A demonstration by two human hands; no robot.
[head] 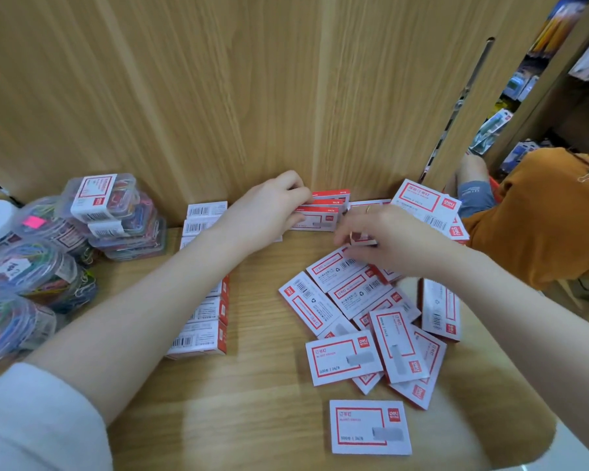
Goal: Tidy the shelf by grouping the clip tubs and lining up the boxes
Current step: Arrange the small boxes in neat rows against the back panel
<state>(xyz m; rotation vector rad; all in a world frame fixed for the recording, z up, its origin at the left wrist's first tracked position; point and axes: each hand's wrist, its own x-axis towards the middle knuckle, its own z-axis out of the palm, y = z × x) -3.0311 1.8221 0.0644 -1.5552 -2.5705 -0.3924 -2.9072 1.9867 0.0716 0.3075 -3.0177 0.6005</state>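
Observation:
Several white-and-red staple boxes lie in a loose heap on the wooden shelf, and one box lies apart near the front. A lined-up row of boxes runs under my left forearm. My left hand grips a small stack of boxes against the back panel. My right hand pinches one small box above the heap. Clear tubs of coloured paper clips are grouped at the left.
A wooden back panel closes the shelf behind. Two more boxes lean at the back right. At the right a person in an orange shirt crouches before shelves of stationery.

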